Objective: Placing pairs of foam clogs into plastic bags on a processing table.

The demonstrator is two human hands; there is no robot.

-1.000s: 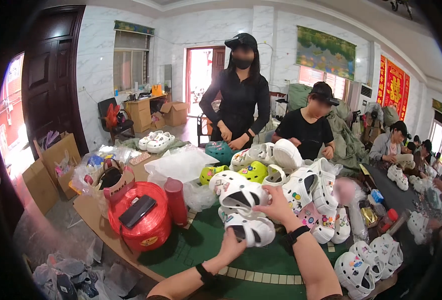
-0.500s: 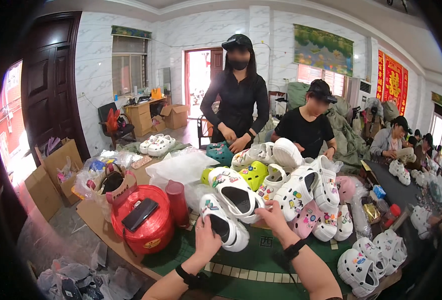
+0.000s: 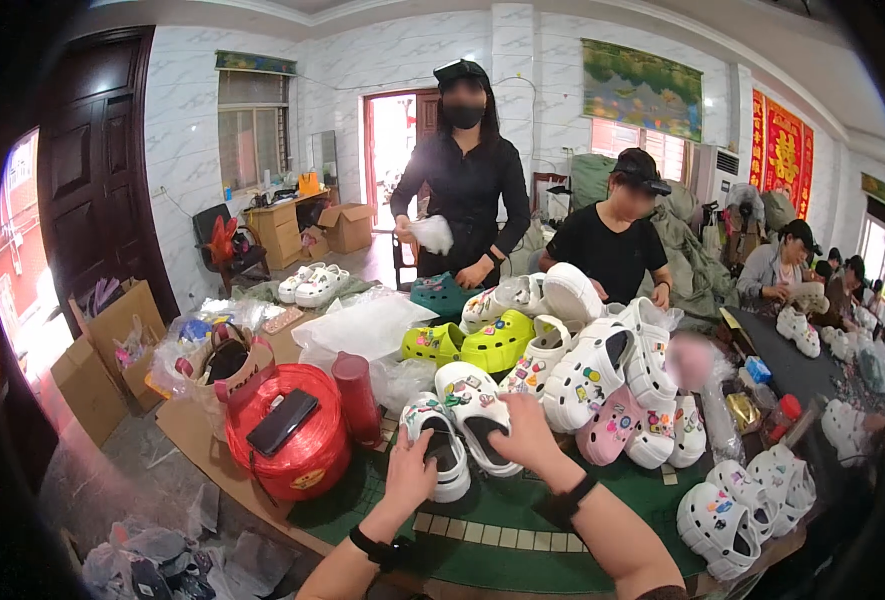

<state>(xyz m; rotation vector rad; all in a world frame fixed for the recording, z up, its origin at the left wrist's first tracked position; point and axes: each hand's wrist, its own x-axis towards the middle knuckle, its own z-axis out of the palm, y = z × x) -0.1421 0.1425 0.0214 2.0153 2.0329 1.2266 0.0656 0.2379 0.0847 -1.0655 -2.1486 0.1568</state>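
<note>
Two white clogs with coloured charms stand side by side in front of me, toes pointing away. My left hand (image 3: 408,477) is closed on the left white clog (image 3: 451,487), thumb in its opening. My right hand (image 3: 530,438) grips the right white clog (image 3: 470,388) by its side, with the thumb at the opening. Just beyond lies a heap of clogs, among them a lime-green clog (image 3: 503,342), a white clog (image 3: 592,378) and a pink clog (image 3: 610,428). How firmly either hand presses cannot be made out.
Left on the green-topped table (image 3: 462,575) are a red roll of plastic twine (image 3: 307,455) bearing a black phone (image 3: 283,421), and a red bottle (image 3: 356,398). More white clogs (image 3: 719,530) stand at the right edge. A standing co-worker (image 3: 467,200) and a seated one (image 3: 612,250) are across.
The right clog has come down from above the heap's front edge to stand beside the left one. My right hand moved left with it. The standing co-worker now lifts a white wad.
</note>
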